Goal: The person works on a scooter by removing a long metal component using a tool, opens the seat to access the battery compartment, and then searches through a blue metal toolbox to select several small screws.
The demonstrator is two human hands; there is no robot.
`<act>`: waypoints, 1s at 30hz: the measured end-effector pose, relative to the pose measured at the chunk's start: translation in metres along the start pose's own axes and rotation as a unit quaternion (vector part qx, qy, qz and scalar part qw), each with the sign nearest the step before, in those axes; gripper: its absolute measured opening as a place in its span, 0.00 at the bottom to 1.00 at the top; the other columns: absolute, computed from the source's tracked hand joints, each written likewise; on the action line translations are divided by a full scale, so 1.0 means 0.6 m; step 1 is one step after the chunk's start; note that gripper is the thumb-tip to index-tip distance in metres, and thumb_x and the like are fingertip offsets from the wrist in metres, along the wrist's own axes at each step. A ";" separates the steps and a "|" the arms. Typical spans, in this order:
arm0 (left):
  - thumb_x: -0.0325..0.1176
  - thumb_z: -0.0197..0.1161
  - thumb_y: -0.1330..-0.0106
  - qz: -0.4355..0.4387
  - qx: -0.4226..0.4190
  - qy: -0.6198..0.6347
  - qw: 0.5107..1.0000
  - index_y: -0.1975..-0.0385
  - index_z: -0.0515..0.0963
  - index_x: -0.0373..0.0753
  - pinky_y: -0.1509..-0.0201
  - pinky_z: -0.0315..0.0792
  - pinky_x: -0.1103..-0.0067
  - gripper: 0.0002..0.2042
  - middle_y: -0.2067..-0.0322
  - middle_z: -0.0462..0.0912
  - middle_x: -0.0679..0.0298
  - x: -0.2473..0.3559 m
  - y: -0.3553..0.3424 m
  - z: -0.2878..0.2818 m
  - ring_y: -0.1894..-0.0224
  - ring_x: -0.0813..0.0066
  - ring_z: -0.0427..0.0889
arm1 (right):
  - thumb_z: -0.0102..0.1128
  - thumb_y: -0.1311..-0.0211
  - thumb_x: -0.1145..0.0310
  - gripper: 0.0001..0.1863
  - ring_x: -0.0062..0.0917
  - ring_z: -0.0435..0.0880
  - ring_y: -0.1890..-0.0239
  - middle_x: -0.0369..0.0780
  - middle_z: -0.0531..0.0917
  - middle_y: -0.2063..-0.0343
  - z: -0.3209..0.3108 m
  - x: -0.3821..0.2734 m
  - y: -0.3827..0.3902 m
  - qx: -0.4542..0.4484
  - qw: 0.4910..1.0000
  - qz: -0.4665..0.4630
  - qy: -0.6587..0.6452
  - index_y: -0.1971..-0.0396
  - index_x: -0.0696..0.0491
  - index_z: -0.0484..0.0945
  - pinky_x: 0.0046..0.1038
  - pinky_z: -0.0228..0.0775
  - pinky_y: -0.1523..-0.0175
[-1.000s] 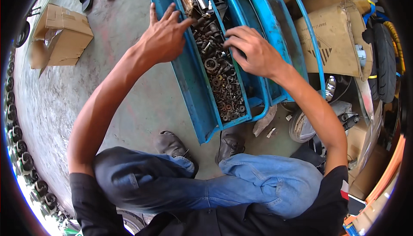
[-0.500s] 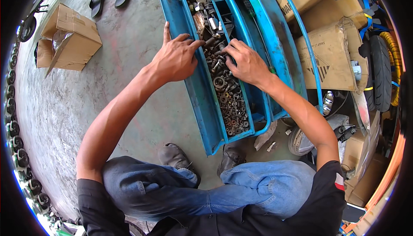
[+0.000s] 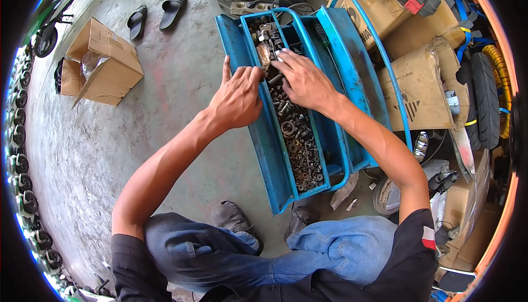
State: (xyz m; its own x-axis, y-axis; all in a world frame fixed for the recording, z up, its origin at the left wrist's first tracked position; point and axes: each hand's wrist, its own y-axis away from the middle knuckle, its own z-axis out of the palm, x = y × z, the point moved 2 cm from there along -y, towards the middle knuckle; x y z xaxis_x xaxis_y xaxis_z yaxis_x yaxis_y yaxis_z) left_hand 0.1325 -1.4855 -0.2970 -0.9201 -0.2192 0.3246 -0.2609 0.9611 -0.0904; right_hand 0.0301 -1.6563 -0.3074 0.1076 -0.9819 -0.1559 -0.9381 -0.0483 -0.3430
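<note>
A blue metal toolbox (image 3: 257,137) stands on the floor before me, its trays folded out. The long tray between my hands is filled with loose bolts, nuts and washers (image 3: 300,148). My left hand (image 3: 239,97) is at this tray's left edge, its little finger stretched out and the others curled in; what they pinch, if anything, is hidden. From the right, my right hand (image 3: 309,83) reaches into the tray, fingers spread over larger metal parts and thumb apart from them. A dark bolt-like piece (image 3: 275,80) lies between the two hands. Farther up are a brownish scrap (image 3: 264,55) and metal fittings.
An opened cardboard box (image 3: 113,71) and black slides (image 3: 174,10) are on the floor at left. Cardboard cartons (image 3: 410,84), a tyre (image 3: 485,95) and a yellow coiled hose (image 3: 498,71) crowd the right. The toolbox's blue handle (image 3: 388,54) arches up. My shoes are close by.
The whole view has shifted, so the toolbox appears lower. My right hand has moved toward the tray's far end, its fingers extending over the parts. My left hand stays by the tray's left edge.
</note>
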 end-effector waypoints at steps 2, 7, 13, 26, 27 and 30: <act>0.25 0.58 0.47 -0.024 0.010 -0.002 1.000 0.55 0.66 0.35 0.27 0.38 0.43 0.18 0.56 0.75 0.56 0.000 0.004 -0.001 0.42 0.58 0.72 | 0.62 0.48 0.73 0.27 0.43 0.69 0.35 0.50 0.75 0.43 0.019 -0.001 -0.014 -0.020 0.999 -0.049 -0.006 0.44 0.59 0.72 0.39 0.61 0.33; 0.26 0.58 0.47 -0.019 0.024 0.005 1.000 0.55 0.66 0.34 0.27 0.39 0.45 0.18 0.57 0.75 0.55 -0.003 0.010 0.008 0.41 0.57 0.71 | 0.73 0.54 0.64 0.35 0.40 0.70 0.36 0.48 0.75 0.43 0.052 0.009 -0.021 -0.018 0.998 -0.066 0.001 0.44 0.57 0.71 0.38 0.62 0.34; 0.27 0.59 0.45 -0.016 0.033 -0.009 0.999 0.52 0.66 0.35 0.26 0.37 0.47 0.19 0.54 0.75 0.54 -0.001 0.004 0.015 0.39 0.57 0.70 | 0.73 0.53 0.64 0.30 0.41 0.72 0.37 0.47 0.76 0.45 0.064 0.015 -0.017 -0.005 0.998 -0.057 0.024 0.49 0.56 0.72 0.40 0.66 0.37; 0.27 0.54 0.39 0.004 0.049 -0.047 0.998 0.42 0.65 0.41 0.24 0.36 0.52 0.22 0.50 0.75 0.55 -0.011 0.013 0.024 0.38 0.59 0.70 | 0.62 0.62 0.75 0.07 0.30 0.76 0.56 0.37 0.76 0.69 -0.023 -0.066 0.126 -0.203 0.935 -0.241 -0.165 0.77 0.53 0.79 0.33 0.69 0.50; 0.26 0.54 0.39 0.010 0.060 -0.045 0.997 0.42 0.65 0.42 0.24 0.36 0.52 0.22 0.52 0.76 0.55 -0.012 0.013 0.025 0.41 0.59 0.72 | 0.60 0.53 0.72 0.08 0.29 0.75 0.49 0.36 0.79 0.61 -0.028 -0.068 0.138 -0.280 0.924 -0.228 -0.125 0.70 0.51 0.82 0.38 0.64 0.39; 0.26 0.53 0.39 0.011 0.059 -0.054 0.997 0.42 0.65 0.42 0.24 0.35 0.52 0.23 0.54 0.76 0.56 -0.016 0.011 0.031 0.41 0.60 0.72 | 0.59 0.51 0.70 0.07 0.28 0.73 0.45 0.37 0.77 0.56 -0.027 -0.047 0.164 -0.165 0.953 -0.247 -0.063 0.70 0.50 0.82 0.40 0.59 0.37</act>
State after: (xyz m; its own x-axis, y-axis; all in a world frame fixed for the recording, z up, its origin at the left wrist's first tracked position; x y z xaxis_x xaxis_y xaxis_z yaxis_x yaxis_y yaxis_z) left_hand 0.1341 -1.4804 -0.3180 -0.9503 -0.2210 0.2191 -0.2668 0.9410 -0.2080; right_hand -0.0708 -1.6365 -0.3220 0.5828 -0.7951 -0.1676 -0.8124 -0.5749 -0.0977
